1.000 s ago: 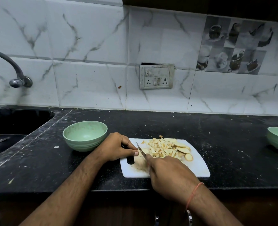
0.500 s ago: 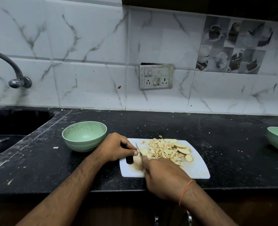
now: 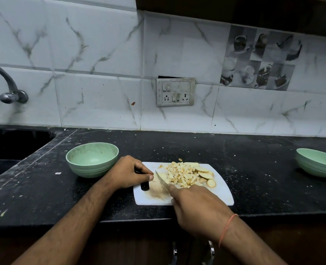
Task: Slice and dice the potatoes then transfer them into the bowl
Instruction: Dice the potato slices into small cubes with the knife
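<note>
My right hand has its grip closed round the handle of the knife, the handle itself hidden under my fingers, the blade slanting away toward the left edge of the potato pile. My left hand sits curled at the left end of the white cutting board, fingertips tucked by the blade; whether it pinches a scrap of potato or only steadies the board I cannot tell. The potatoes lie heaped on the far half of the board, mostly small dice, with a few whole slices at the right edge not yet cut down.

To do this well, I judge I should keep my left fingertips curled back behind the knuckles, since they are just beside the edge. The blade tip should stay low on the board and rock down rather than chop, so the dice do not scatter off the far rim. The slices on the right need gathering toward the knife before the pile goes anywhere.

The empty green bowl stands just left of the board, near enough to scrape into.

The worktop is black stone, dusted with pale specks and crumbs. A second green bowl sits well apart at the right. Behind is a marble-patterned tiled wall with a switch and socket plate, a tap over the dark sink on the left, and a printed tile of cups.
</note>
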`<state>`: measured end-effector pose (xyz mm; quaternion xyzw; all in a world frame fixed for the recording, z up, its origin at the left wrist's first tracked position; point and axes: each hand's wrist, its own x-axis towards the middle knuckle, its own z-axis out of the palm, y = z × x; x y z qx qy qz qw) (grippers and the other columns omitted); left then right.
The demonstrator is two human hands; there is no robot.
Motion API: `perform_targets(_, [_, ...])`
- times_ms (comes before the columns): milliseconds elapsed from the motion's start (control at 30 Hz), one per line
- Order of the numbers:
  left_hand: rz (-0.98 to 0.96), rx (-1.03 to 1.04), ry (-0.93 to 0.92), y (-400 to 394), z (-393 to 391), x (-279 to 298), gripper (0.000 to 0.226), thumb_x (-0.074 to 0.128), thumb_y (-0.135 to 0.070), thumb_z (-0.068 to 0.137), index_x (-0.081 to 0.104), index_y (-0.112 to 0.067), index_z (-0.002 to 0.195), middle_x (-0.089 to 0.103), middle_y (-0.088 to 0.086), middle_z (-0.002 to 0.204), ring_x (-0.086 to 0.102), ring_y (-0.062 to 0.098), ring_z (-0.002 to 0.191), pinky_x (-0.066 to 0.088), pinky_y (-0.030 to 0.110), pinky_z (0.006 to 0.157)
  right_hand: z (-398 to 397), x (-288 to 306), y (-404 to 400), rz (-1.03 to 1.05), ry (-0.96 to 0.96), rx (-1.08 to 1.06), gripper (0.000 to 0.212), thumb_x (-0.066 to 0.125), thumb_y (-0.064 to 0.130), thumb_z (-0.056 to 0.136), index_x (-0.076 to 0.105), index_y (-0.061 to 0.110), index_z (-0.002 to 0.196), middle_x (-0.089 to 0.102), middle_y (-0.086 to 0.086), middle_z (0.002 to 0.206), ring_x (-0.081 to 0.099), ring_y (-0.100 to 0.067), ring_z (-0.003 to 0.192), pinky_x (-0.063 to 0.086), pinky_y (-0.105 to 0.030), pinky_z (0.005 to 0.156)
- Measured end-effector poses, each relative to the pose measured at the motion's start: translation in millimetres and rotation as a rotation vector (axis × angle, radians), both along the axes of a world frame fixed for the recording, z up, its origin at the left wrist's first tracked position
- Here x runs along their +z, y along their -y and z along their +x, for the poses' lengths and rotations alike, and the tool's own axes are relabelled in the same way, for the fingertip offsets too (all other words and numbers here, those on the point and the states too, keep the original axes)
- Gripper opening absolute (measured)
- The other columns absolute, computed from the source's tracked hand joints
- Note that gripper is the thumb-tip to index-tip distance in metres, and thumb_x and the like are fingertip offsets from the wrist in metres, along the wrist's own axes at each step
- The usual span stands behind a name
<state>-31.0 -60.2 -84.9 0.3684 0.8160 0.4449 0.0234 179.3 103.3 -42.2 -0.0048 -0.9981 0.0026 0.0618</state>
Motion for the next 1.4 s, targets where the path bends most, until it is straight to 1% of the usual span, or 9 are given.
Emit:
perform_targets(267, [-0.033, 0.026, -0.006, 0, -1, 1, 0.014, 0.092, -0.033, 0.08, 0.085, -0.044, 0.082, 0.081, -0.012, 0.081, 0.078, 0.02, 0.094, 0.061, 0.045, 0.084, -16, -4, 8, -0.095, -0.042, 0.018, 0.043, 0.036, 0.03, 0.107, 0.042, 0.025, 0.149, 0.062, -0.005, 0.099, 0.055, -0.025, 0.09, 0.045, -0.037, 0.072])
perform_targets(500, [-0.025, 0.014, 0.001, 0, -5, 1, 0.015, 0.093, -0.022, 0.081, 0.086, -0.036, 0.083, 0.081, -0.014, 0.082, 0.076, 0.001, 0.088, 0.059, 0.026, 0.085, -30, -10, 13, -0.144, 0.035, 0.014, 0.029, 0.04, 0.026, 0.102, 0.051, 0.021, 0.129, 0.064, -0.007, 0.105, 0.057, -0.029, 0.095, 0.047, -0.039, 0.076])
perform_targets(600, [-0.021, 0.025, 0.015, 1, -5, 0, 0.015, 0.093, -0.022, 0.081, 0.086, -0.035, 0.082, 0.081, -0.012, 0.081, 0.075, 0.001, 0.084, 0.06, 0.031, 0.086, -33, -9, 17, -0.119, 0.06, 0.014, 0.037, 0.043, 0.023, 0.102, 0.048, 0.02, 0.138, 0.054, -0.005, 0.098, 0.051, -0.027, 0.092, 0.038, -0.034, 0.074])
perform_targets(733, [-0.022, 0.002, 0.041, 2, -7, -3, 0.007, 0.092, -0.025, 0.082, 0.087, -0.03, 0.085, 0.081, -0.006, 0.077, 0.079, 0.014, 0.091, 0.06, 0.047, 0.094, -25, -12, 19, -0.06, 0.078, 0.025, 0.053, 0.047, 0.024, 0.101, 0.037, 0.018, 0.152, 0.061, -0.013, 0.11, 0.056, -0.032, 0.104, 0.038, -0.035, 0.074])
perform_targets(900, [-0.026, -0.014, 0.048, 2, -6, -5, 0.003, 0.089, -0.031, 0.085, 0.087, -0.031, 0.083, 0.08, 0.0, 0.073, 0.067, 0.019, 0.074, 0.057, 0.06, 0.083, -2, 0, 2, 0.062, 0.088, 0.043, 0.054, 0.049, 0.026, 0.102, 0.035, 0.022, 0.154, 0.054, -0.011, 0.101, 0.054, -0.032, 0.101, 0.036, -0.036, 0.073])
perform_targets(1000, [-0.011, -0.035, 0.03, 1, -5, -3, 0.004, 0.089, -0.024, 0.086, 0.087, -0.026, 0.084, 0.079, 0.003, 0.072, 0.077, 0.021, 0.074, 0.06, 0.053, 0.084, 7, 5, -8, 0.058, 0.057, 0.025, 0.056, 0.045, 0.027, 0.104, 0.03, 0.027, 0.158, 0.06, -0.012, 0.113, 0.056, -0.033, 0.109, 0.038, -0.035, 0.075])
perform_targets(1167, [0.021, -0.035, -0.024, -8, 2, -3, 0.003, 0.088, -0.024, 0.087, 0.087, -0.025, 0.09, 0.077, 0.002, 0.066, 0.076, 0.011, 0.069, 0.062, 0.036, 0.085, 14, 4, -20, -0.096, -0.022, 0.015, 0.051, 0.037, 0.033, 0.108, 0.03, 0.031, 0.159, 0.065, -0.007, 0.106, 0.057, -0.029, 0.105, 0.047, -0.04, 0.083])
perform_targets(1267, [0.103, -0.018, -0.084, -12, 1, -3, 0.01, 0.085, -0.022, 0.091, 0.086, -0.028, 0.099, 0.08, -0.006, 0.074, 0.074, 0.008, 0.069, 0.062, 0.036, 0.081, 17, 4, -30, -0.192, -0.061, 0.002, 0.046, 0.036, 0.037, 0.108, 0.035, 0.035, 0.154, 0.059, 0.003, 0.092, 0.055, -0.023, 0.094, 0.046, -0.038, 0.079])
perform_targets(1400, [0.099, -0.037, -0.097, -20, 6, 3, 0.01, 0.087, -0.017, 0.089, 0.085, -0.022, 0.097, 0.081, -0.01, 0.081, 0.079, 0.018, 0.067, 0.064, 0.037, 0.079, 24, 5, -42, -0.27, -0.091, -0.036, 0.05, 0.037, 0.041, 0.107, 0.03, 0.039, 0.157, 0.065, 0.001, 0.098, 0.06, -0.021, 0.091, 0.052, -0.04, 0.079])
